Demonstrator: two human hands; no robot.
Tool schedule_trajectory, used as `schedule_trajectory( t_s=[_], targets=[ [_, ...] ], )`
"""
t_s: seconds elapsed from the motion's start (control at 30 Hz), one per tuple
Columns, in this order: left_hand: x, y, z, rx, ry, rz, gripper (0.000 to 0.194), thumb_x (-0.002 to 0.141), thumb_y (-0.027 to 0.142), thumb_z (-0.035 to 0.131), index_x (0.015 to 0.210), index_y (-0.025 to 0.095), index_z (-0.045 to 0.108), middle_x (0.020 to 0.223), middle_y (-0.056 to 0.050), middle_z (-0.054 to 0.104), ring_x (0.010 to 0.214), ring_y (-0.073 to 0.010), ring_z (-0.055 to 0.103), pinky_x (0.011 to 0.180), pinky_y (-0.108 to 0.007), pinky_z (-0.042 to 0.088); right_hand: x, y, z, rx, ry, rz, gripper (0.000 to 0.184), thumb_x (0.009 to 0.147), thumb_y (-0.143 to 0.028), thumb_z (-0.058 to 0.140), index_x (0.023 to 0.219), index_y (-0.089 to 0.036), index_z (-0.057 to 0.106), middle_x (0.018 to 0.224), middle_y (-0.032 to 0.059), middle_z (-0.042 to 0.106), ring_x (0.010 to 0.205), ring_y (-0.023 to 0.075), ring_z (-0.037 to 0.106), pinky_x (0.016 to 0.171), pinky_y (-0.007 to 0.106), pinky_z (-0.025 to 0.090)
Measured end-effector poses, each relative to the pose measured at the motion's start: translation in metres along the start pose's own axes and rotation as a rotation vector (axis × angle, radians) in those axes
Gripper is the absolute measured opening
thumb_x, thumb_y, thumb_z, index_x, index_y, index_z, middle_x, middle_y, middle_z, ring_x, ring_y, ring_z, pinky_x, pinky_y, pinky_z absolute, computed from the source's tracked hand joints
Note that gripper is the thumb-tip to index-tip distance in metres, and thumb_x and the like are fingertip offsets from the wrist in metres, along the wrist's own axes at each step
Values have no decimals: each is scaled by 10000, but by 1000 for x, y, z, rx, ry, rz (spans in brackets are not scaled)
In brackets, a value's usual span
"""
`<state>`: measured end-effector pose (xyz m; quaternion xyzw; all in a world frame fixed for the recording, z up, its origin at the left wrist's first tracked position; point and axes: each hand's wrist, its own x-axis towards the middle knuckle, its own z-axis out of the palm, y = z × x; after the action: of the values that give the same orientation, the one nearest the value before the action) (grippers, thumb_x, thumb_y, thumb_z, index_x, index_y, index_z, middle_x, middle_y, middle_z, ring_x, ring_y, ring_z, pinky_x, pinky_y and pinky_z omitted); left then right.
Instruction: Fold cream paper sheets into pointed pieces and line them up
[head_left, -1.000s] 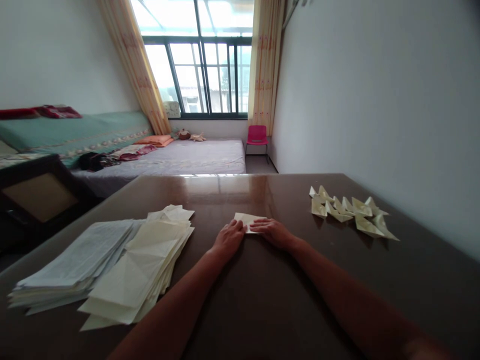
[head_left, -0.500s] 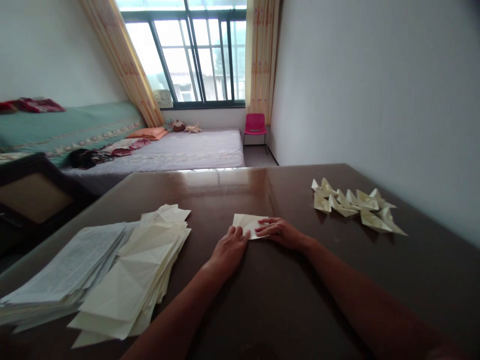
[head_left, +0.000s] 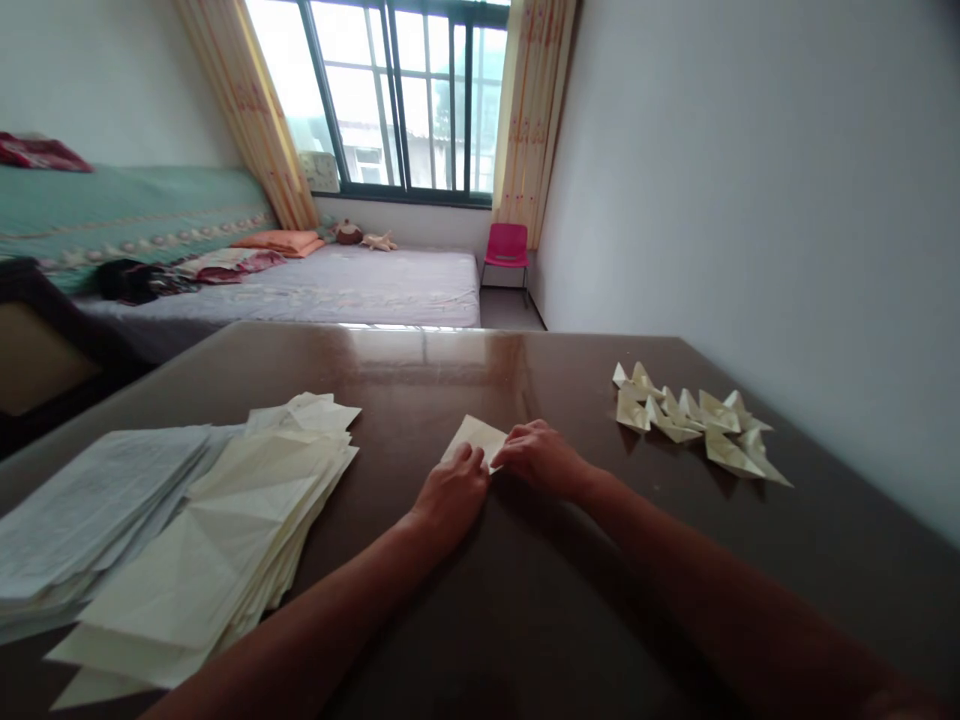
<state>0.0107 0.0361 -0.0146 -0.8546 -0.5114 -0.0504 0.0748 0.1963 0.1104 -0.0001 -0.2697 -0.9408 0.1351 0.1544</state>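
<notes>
A small folded sheet of cream paper (head_left: pixel 475 433) lies on the brown table between my hands, turned at an angle. My left hand (head_left: pixel 454 487) grips its near left side, fingers curled over the paper. At its right corner, my right hand (head_left: pixel 541 456) pinches the edge with bent fingers. My fingers hide the near part of the sheet. Left of my arms is a stack of creased cream paper sheets (head_left: pixel 247 520). Several folded paper boats (head_left: pixel 694 415), pointed at the ends, stand grouped on the right of the table.
A pile of printed sheets (head_left: pixel 97 500) lies beside the cream stack at the far left. The glossy brown table (head_left: pixel 420 370) reaches toward a bed (head_left: pixel 375 285). A pink chair (head_left: pixel 507 246) stands by the window, and a white wall runs along the right.
The paper has turned so that a corner points away from me. My right hand's fingers went from lying flat across it to pinching its right corner. The view has shifted slightly.
</notes>
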Motion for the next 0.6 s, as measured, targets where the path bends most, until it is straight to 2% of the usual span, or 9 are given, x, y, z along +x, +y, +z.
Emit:
schedule_trajectory(
  t_s=[0.1,0.17,0.23,0.33,0.43,0.53,0.6],
  targets=[
    [-6,-12,7,-27,26,39,226,904,158,440,1064,153,600,941,-97,586,921,-221,542,713,-302,508,0,-9,-8,-52,-46,-105,209,874,-248,534,978,-285,711,935,30,708,984,173,584,930,349,349],
    [-8,-17,9,-43,36,72,226,915,182,436,1087,167,581,944,-80,585,911,-209,547,714,-296,511,-3,-2,-8,-16,-50,-102,258,835,-251,582,1073,-279,677,1028,35,694,1043,191,553,933,359,359],
    [-9,-21,9,-58,45,106,220,924,197,429,1083,174,579,941,-73,590,901,-196,550,738,-296,510,-6,12,-4,89,-22,-72,282,824,-250,593,1096,-254,668,1077,47,682,1059,198,539,931,359,386],
    [-7,-22,7,-124,61,132,243,943,221,394,1079,181,592,928,-69,612,875,-170,561,758,-282,509,-12,34,0,353,5,-55,211,864,-290,557,995,-225,709,1024,57,696,1014,183,560,911,334,433],
    [-4,-23,6,-224,99,146,271,955,255,375,1056,198,620,955,-56,644,900,-153,570,796,-273,508,-14,46,1,555,-25,-1,265,864,-388,564,966,-200,720,984,68,692,953,176,594,866,311,464],
    [-4,-23,7,-270,123,123,266,946,291,401,953,223,658,993,-27,664,969,-158,556,825,-280,504,-11,48,3,641,-60,105,329,851,-451,558,924,-171,716,892,39,683,818,158,607,762,272,478],
    [-4,-22,7,-267,128,77,268,936,332,425,892,234,670,992,-16,669,1015,-176,534,836,-301,500,-8,46,7,671,-34,180,362,856,-470,534,914,-155,702,831,10,671,754,144,588,708,246,464]
  ],
)
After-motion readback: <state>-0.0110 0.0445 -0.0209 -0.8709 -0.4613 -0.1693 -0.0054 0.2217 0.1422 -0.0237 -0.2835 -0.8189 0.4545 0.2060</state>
